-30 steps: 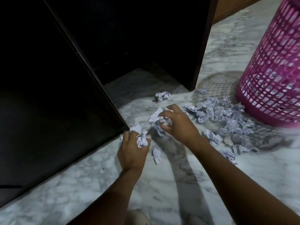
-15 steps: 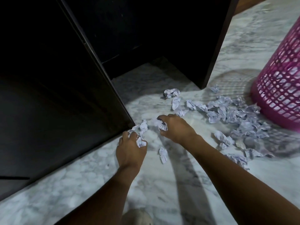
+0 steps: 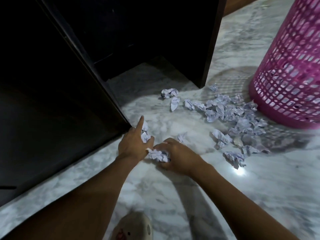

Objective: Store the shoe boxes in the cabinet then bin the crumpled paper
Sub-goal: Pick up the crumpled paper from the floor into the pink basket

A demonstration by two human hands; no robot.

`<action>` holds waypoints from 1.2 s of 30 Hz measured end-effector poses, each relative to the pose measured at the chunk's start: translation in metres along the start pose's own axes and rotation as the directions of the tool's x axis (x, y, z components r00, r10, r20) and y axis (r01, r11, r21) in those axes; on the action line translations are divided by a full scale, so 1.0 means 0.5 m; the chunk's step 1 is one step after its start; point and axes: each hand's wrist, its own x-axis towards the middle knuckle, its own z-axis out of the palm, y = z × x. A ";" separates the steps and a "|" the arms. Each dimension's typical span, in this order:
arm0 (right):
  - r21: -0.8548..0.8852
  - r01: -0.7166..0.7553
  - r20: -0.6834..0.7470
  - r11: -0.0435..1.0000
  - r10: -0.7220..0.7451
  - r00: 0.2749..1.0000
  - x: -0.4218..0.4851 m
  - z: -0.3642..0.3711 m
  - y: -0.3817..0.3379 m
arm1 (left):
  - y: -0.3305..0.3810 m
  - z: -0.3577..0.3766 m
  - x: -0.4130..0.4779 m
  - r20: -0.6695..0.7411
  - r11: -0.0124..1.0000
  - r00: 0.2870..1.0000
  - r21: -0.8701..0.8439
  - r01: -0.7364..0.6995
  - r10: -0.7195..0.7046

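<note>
— Position of the hands?

— Both are low over the marble floor [image 3: 97, 172], forearms reaching forward side by side. The left hand [image 3: 134, 144] sits just off the bottom corner of the open cabinet door [image 3: 52, 87], back of the hand upward. Its forefinger is straight and points away along the door edge. The remaining fingers and thumb are curled round some small crumpled pieces [image 3: 144, 134].

— And the other?

— The right hand [image 3: 179, 156] lies immediately beside the left, knuckles up and fingers bent under. It grips a crumpled wad [image 3: 158, 155], which shows between the two hands at floor level. Whether the hands actually touch each other I cannot tell.

— Location of the remaining paper?

— The loose crumpled paper [image 3: 225, 111] is scattered on the floor to the right of the hands. It thickens into a heap against the base of the pink basket [image 3: 290, 75]. A few outlying pieces lie nearer the cabinet [image 3: 155, 32] opening, and one sits just beyond the right hand.

— State of the basket?

— Upright on the floor at the right, lattice-walled, with pale shapes visible through the holes.

— The cabinet interior?

— Too dark to make out any contents.

— Anything further?

— A pale slipper [image 3: 135, 227] at the bottom edge, between the forearms.
</note>
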 end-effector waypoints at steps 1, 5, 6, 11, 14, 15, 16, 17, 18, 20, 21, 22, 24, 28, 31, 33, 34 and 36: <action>-0.027 0.000 0.004 1.000 0.000 1.000 -0.002 0.011 -0.003 | 0.000 -0.002 0.005 0.010 1.000 1.000 0.006 0.009 -0.009; -0.062 -0.011 -0.044 0.998 0.008 0.999 -0.005 0.029 -0.014 | 0.006 0.003 0.013 0.016 0.998 0.999 0.040 0.047 -0.048; -0.068 -0.013 -0.051 0.998 0.009 0.999 -0.006 0.030 -0.014 | 0.010 0.006 0.014 -0.002 0.997 0.998 0.045 0.062 -0.062; -0.096 -0.024 -0.047 0.995 0.019 0.999 -0.013 0.031 -0.017 | 0.026 0.018 0.018 -0.087 0.997 0.995 0.064 0.049 -0.043; 0.000 -0.050 -0.102 0.999 0.050 0.994 -0.016 0.021 -0.013 | 0.033 0.026 0.025 -0.101 0.992 0.995 0.123 0.000 0.013; 0.051 -0.065 -0.134 0.997 0.071 0.988 -0.017 0.012 -0.009 | 0.035 0.028 0.028 -0.094 0.990 0.995 0.141 -0.015 0.029; 0.094 -0.073 -0.171 0.993 0.088 0.981 -0.019 0.001 -0.004 | 0.036 0.031 0.031 -0.092 0.989 0.995 0.147 -0.029 0.043; 0.129 -0.080 -0.209 0.988 0.106 0.972 -0.019 -0.011 0.003 | 0.037 0.033 0.033 -0.093 0.988 0.994 0.143 -0.049 0.062; 0.153 -0.086 -0.244 0.985 0.122 0.962 -0.018 -0.026 0.010 | 0.038 0.035 0.034 -0.095 0.988 0.991 0.131 -0.078 0.091; 0.217 -0.117 -0.312 0.969 0.182 0.933 -0.019 -0.058 0.018 | 0.045 0.036 0.035 -0.087 0.985 0.985 0.101 -0.140 0.149; 0.262 -0.132 -0.343 0.956 0.220 0.913 -0.019 -0.075 0.021 | 0.052 0.033 0.036 -0.075 0.984 0.984 0.080 -0.157 0.163; 0.302 -0.137 -0.373 0.944 0.249 0.894 -0.019 -0.091 0.024 | 0.063 0.030 0.041 -0.063 0.985 0.984 0.053 -0.164 0.167; 0.361 -0.129 -0.428 0.924 0.288 0.857 -0.018 -0.120 0.032 | 0.096 0.016 0.058 -0.071 0.985 0.984 -0.025 -0.168 0.166; 0.412 -0.117 -0.524 0.904 0.340 0.781 -0.020 -0.168 0.047 | 0.178 -0.014 0.126 -0.173 0.963 0.959 -0.111 -0.247 0.226; 0.412 -0.102 -0.579 0.906 0.346 0.738 -0.026 -0.198 0.055 | 0.230 -0.020 0.181 -0.128 0.969 0.961 -0.014 -0.249 0.245; 0.399 -0.112 -0.596 0.910 0.351 0.723 -0.029 -0.214 0.064 | 0.252 -0.007 0.211 -0.054 0.970 0.969 0.046 -0.238 0.240; 0.390 -0.127 -0.596 0.912 0.356 0.720 -0.030 -0.220 0.070 | 0.258 0.001 0.224 -0.014 0.971 0.973 0.066 -0.231 0.232; 0.391 -0.168 -0.587 0.905 0.386 0.712 -0.031 -0.231 0.082 | 0.263 0.017 0.245 0.047 0.970 0.974 0.090 -0.227 0.223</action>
